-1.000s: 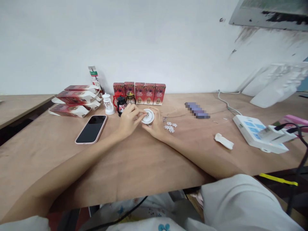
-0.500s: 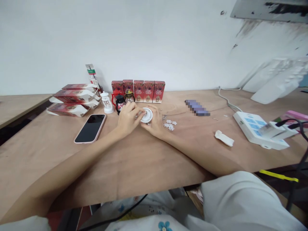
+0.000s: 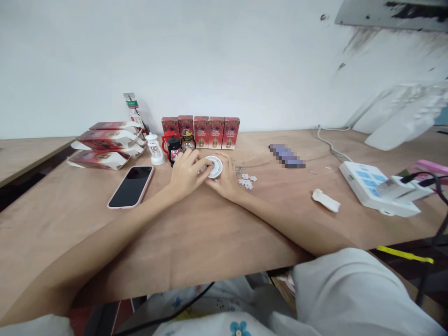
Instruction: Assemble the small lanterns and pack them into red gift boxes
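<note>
A white round piece [image 3: 216,167] with a ringed face, perhaps the underside of a small lantern, is turned up toward me. My right hand [image 3: 228,178] wraps round its right side and holds it. At its left edge, my left hand [image 3: 187,171] has thumb and forefinger pinched over the middle of the face. Whatever lies between those fingertips is too small to make out. Just right of my right hand lie several flat white plastic pieces [image 3: 248,181] and a few small metal bits [image 3: 239,169].
A white lantern [image 3: 155,150], a black lantern [image 3: 174,150] and a gold-topped one [image 3: 188,140] stand before several upright red boxes [image 3: 216,133]. Opened boxes [image 3: 101,140] are stacked left, behind a phone [image 3: 131,187]. Rightward are a blurred-out phone [image 3: 287,156], white wrapper [image 3: 325,200] and power strip [image 3: 367,186].
Both hands stay at nearly the same spot over the white round piece. My left fingers have shifted very slightly on its face, and the piece's tilt looks a little different.
</note>
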Available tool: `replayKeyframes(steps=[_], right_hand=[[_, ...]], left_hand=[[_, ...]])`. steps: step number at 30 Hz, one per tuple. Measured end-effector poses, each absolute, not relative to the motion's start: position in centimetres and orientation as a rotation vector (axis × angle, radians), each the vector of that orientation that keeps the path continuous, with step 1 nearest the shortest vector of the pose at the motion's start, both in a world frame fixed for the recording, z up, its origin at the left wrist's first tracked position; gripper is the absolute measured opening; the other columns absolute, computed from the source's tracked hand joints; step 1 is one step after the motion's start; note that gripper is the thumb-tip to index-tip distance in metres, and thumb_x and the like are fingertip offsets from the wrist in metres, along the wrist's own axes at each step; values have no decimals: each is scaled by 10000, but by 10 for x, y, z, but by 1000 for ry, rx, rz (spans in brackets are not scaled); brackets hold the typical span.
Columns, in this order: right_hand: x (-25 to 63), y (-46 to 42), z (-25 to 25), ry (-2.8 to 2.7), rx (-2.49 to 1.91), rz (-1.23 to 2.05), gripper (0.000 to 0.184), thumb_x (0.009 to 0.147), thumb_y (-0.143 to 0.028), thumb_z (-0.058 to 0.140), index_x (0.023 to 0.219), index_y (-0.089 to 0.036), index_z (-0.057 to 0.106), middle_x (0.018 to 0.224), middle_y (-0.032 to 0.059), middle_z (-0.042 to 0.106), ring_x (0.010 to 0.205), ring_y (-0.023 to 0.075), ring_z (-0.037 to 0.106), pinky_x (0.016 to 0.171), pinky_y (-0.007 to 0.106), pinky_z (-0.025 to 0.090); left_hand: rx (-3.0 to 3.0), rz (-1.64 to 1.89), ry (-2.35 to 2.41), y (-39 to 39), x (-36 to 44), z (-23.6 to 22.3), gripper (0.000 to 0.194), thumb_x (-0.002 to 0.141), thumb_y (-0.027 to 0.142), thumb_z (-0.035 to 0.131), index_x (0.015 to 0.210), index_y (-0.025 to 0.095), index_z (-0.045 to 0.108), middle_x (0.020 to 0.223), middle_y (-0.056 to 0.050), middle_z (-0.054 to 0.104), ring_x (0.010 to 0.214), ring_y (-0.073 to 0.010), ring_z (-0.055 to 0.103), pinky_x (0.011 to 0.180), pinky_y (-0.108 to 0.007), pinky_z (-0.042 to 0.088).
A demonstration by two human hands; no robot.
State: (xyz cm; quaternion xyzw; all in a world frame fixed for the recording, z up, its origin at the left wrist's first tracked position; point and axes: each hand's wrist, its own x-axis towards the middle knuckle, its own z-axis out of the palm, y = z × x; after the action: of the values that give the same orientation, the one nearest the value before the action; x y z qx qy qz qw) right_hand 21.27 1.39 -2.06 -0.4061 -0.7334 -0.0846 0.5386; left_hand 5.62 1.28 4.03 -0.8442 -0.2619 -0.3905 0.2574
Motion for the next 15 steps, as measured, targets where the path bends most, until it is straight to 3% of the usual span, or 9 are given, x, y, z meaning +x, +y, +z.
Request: replayKeyframes(steps=[15], right_hand=[[213, 13, -19, -1725, -941, -183, 468, 823, -330, 574, 1232, -215, 377, 1241, 139, 509, 1200, 280, 488, 994, 478, 410]], left_hand=[[-2290, -1047, -582, 14, 54, 38, 191, 901, 272, 468, 968, 197, 631, 800, -60, 571, 724, -195, 469, 649, -341, 357]])
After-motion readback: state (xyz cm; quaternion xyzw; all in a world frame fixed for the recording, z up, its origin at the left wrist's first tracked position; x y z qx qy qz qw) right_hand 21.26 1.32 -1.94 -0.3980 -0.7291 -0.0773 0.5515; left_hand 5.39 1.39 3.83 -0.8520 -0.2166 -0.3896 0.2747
